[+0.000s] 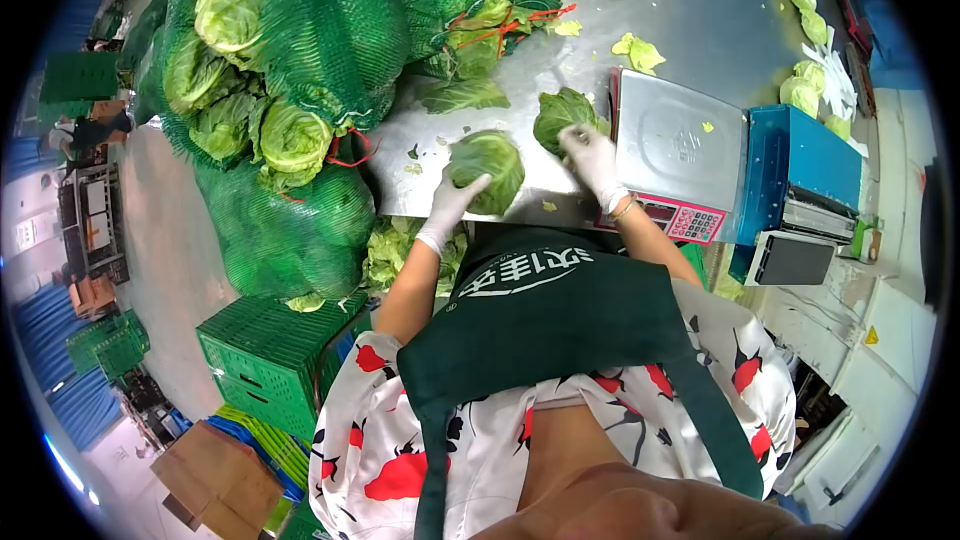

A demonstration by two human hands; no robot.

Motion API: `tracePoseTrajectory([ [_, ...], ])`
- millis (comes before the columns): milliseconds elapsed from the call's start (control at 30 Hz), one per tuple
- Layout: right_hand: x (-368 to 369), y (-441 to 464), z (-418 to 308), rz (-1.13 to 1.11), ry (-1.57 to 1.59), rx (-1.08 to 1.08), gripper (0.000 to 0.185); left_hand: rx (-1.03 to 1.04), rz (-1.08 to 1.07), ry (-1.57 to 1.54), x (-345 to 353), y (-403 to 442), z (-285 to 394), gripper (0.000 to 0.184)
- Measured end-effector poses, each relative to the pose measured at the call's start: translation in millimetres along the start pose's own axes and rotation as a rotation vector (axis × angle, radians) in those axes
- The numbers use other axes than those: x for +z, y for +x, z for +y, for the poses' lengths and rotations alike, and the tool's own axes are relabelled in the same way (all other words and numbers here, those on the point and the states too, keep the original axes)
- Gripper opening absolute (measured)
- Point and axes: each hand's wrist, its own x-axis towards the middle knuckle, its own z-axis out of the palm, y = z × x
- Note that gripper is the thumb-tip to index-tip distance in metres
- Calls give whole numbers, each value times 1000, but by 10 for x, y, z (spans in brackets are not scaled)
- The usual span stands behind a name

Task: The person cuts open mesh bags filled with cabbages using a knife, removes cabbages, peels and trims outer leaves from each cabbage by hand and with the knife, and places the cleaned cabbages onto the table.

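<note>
In a thin white glove, my left hand grips the near left side of a round green cabbage at the front edge of the metal table. My right hand, gloved alike, has its fingers closed on a loose dark green cabbage leaf, to the right of the cabbage. Just right of that hand stands a weighing scale with a flat metal plate and a red keypad. Another flat leaf lies on the table behind the cabbage.
Green mesh sacks of cabbages crowd the left side. A blue machine stands right of the scale. Several pale trimmed cabbages line the far right edge. Leaf scraps litter the metal table. Green crates stand at lower left.
</note>
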Motion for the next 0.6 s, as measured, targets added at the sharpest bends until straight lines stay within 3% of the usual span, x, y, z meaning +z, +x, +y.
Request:
tracePoseTrajectory([
  [33,51,-6,137,-131,-22,72,27,-61,-1,-80,-18,10,9,89],
  [100,179,-100,380,-176,-225,-165,28,-11,-67,-99,34,-3,68,81],
  [133,227,-163,346,-288,-172,-94,27,11,-96,-108,53,-24,107,78],
  [167,348,-173,470,-316,-91,-160,26,30,-126,-116,81,-50,139,74],
  [200,426,-220,469,-331,-75,-110,25,15,-138,-96,183,26,-97,82],
  [233,488,-248,485,-341,-58,-62,24,73,6,-17,286,10,-114,95],
  [300,564,-238,524,-316,-61,-87,23,41,-6,-120,279,19,-104,107],
  [400,540,-297,279,-317,-150,-111,25,315,239,124,289,-56,-140,106],
  [500,683,-292,475,-385,-85,-80,27,540,353,591,107,-213,221,108],
  [533,665,-310,380,-406,-200,-60,28,541,292,642,18,-217,256,108],
  [600,624,-291,298,-405,-329,-85,28,200,178,275,-153,-152,350,110],
])
